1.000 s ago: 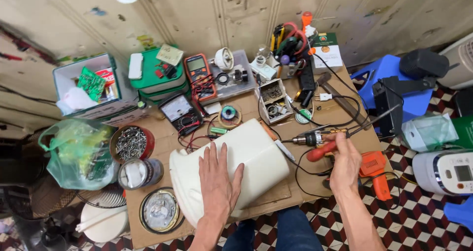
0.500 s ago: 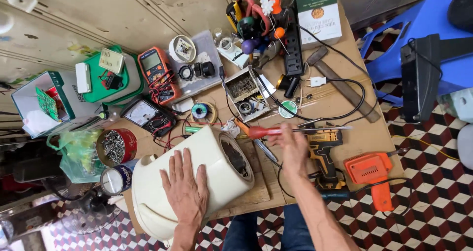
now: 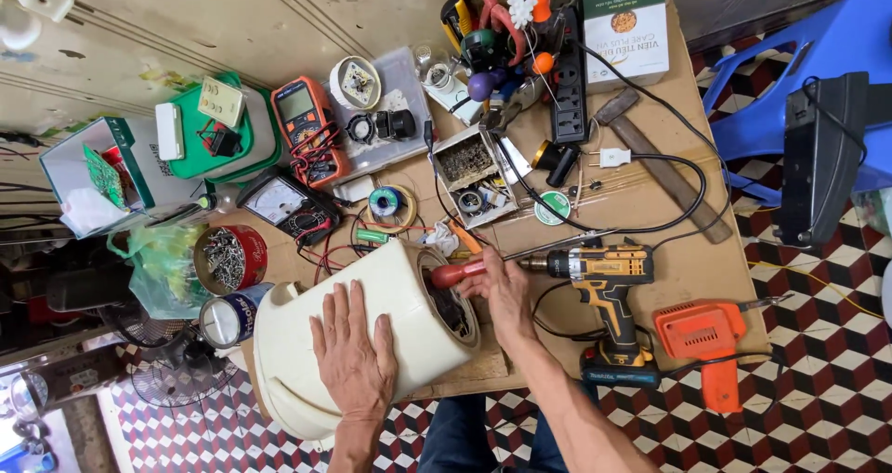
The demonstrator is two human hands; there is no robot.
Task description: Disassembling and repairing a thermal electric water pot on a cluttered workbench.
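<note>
A cream plastic appliance housing (image 3: 390, 296) lies on its side at the front of the cluttered workbench (image 3: 688, 269). My left hand (image 3: 355, 352) rests flat on top of it, fingers spread. My right hand (image 3: 506, 292) grips a red-handled screwdriver (image 3: 455, 274), and the handle sits at the housing's open dark end (image 3: 452, 308). A yellow and black cordless drill (image 3: 604, 287) lies just right of my right hand. An orange power tool (image 3: 711, 338) lies further right at the bench edge.
A red multimeter (image 3: 311, 129), an analogue meter (image 3: 283, 203), a tin of screws (image 3: 228, 259), a small parts box (image 3: 472, 171), a black power strip (image 3: 569, 83), a hammer (image 3: 664, 162) and cables crowd the bench. A blue plastic chair (image 3: 799, 83) stands at right.
My right hand has swung the red-handled screwdriver left and down to the housing's open end. The left hand stays flat on the housing. The drill now lies apart from my hand.
</note>
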